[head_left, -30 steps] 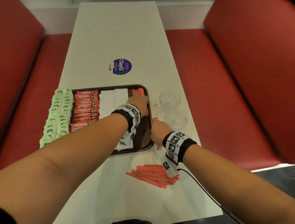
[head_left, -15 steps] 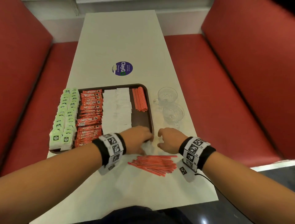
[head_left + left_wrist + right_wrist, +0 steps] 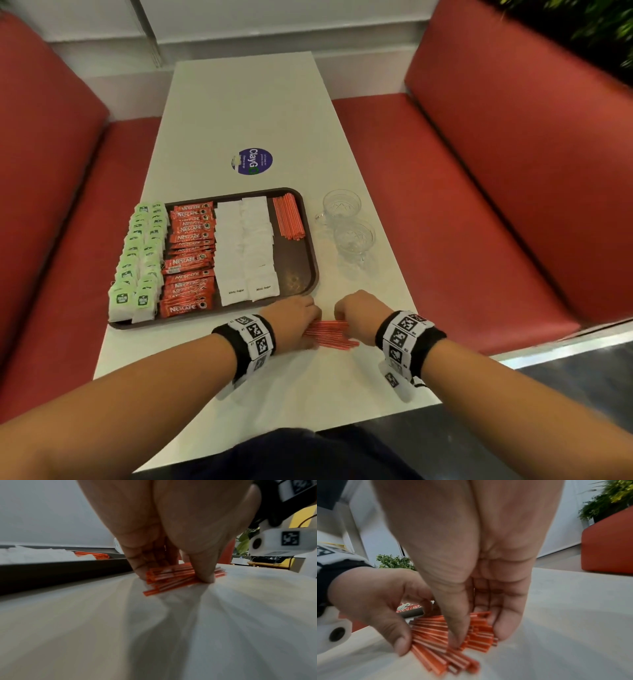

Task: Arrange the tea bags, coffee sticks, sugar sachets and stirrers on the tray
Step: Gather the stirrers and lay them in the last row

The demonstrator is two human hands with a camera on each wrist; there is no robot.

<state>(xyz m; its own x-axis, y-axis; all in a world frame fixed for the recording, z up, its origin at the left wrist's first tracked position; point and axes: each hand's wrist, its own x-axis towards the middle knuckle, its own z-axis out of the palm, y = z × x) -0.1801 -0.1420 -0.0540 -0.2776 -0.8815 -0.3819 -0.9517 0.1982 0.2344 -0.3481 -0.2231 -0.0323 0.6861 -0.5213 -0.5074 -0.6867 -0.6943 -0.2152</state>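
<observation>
Fingers [image 3: 503, 627] of both hands pinch the loose stirrers [image 3: 329, 334] between them, beside the tray [image 3: 310, 270].

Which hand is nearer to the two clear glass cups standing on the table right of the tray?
Right. The right hand sits just below the clear glass cups, toward the table's near edge; the left hand lies farther left, below the brown tray's corner.

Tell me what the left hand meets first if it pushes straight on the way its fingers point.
Probably the right hand, facing it across the loose stirrers the left hand grips; depth is unclear.
</observation>
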